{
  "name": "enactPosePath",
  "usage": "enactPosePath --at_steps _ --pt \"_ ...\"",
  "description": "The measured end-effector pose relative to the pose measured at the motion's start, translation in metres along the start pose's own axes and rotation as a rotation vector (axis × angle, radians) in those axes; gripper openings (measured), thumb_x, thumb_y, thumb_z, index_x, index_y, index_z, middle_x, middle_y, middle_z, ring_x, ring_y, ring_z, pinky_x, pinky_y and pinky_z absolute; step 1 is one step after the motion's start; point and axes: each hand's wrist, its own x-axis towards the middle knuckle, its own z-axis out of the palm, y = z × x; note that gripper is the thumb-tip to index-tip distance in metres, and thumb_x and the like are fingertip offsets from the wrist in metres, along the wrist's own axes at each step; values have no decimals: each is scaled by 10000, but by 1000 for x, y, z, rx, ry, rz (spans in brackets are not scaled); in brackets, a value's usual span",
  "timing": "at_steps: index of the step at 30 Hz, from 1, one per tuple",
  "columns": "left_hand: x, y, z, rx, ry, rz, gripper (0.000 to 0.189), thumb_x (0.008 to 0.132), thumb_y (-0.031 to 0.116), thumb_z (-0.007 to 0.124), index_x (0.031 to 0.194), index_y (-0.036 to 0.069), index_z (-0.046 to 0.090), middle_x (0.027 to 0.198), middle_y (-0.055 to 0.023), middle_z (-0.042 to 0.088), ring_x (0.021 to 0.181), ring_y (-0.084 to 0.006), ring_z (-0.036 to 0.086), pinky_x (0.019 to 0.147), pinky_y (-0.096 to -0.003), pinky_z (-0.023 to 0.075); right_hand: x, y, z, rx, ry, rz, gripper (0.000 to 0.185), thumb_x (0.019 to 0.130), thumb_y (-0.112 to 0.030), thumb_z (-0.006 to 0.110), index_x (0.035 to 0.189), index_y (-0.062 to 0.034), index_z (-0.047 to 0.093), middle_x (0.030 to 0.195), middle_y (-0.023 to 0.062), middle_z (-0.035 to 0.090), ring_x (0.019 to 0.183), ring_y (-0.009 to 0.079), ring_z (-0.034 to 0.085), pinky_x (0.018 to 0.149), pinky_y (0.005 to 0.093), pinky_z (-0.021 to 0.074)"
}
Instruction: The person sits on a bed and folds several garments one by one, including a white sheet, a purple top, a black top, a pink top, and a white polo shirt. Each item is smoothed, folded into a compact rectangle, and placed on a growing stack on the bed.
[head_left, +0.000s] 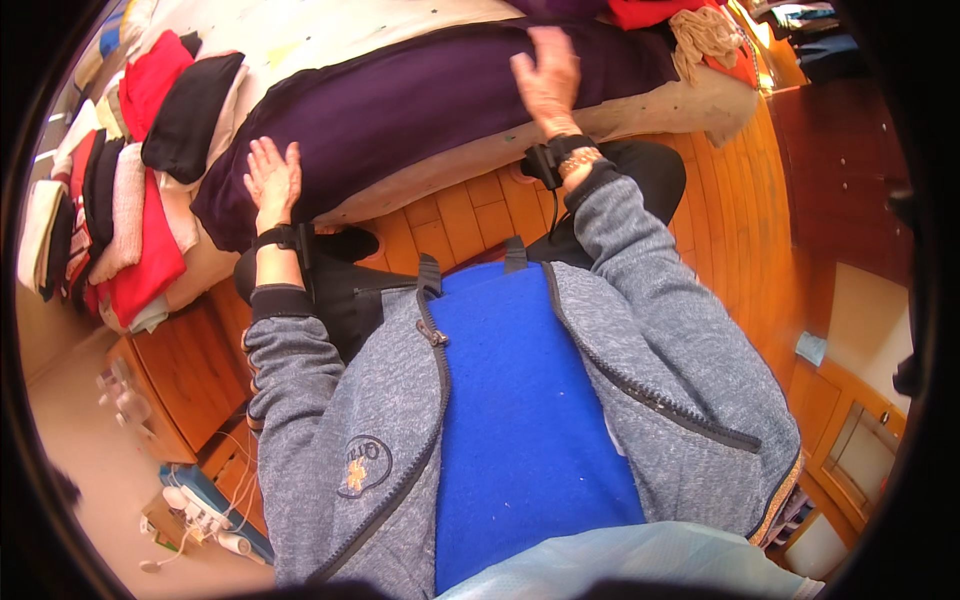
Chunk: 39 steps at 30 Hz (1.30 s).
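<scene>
A dark purple cloth garment (405, 112) lies stretched out along the near edge of a bed with a pale patterned sheet (300, 30). Over its left end is my left hand (274, 174), palm down with the fingers slightly apart; whether it rests on the cloth or hovers cannot be told. My right hand (549, 79), a little blurred, is over the right part of the same cloth, thumb spread from the fingers, holding nothing. Both wrists wear black straps with small devices.
Folded clothes (150, 180) in red, black and white are piled on the bed at left. A crumpled beige cloth (705, 41) and red fabric lie at the upper right. A wooden cabinet (187, 375) stands at lower left, a dark red cabinet (840, 165) at right, over a wooden floor (720, 225).
</scene>
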Motion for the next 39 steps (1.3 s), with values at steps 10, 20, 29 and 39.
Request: enactPosePath --at_steps 10,20,29,39 --pt "-18 9 -34 -161 -185 84 1026 759 780 606 1567 237 280 1630 -148 216 1496 -353 220 1168 -548 240 11 100 -38 105 418 1207 993 644 -290 927 1392 69 380 1398 309 433 1308 429 432 1112 516 354" --pt "-20 16 -26 -102 -29 93 939 754 720 663 1509 245 371 1567 -149 333 1394 -361 380 1030 -576 398 22 104 -49 435 474 1300 628 640 -146 847 1126 166 601 1221 245 642 1027 309 625 926 424 496" --pt "-21 21 -33 -65 -119 18 982 745 763 639 1543 279 333 1610 -122 276 1439 -345 333 1093 -533 356 83 -40 -41 320 402 88 400 819 -185 760 1127 45 648 992 127 689 815 261 632 788 362 532" --pt "1 -49 -22 -684 -157 230 364 981 277 503 1268 65 572 1292 -101 575 1208 -237 550 1042 -319 427 -24 -264 74 493 -691 -809 538 878 -215 715 1368 -99 525 1355 181 555 1188 345 588 971 422 500"
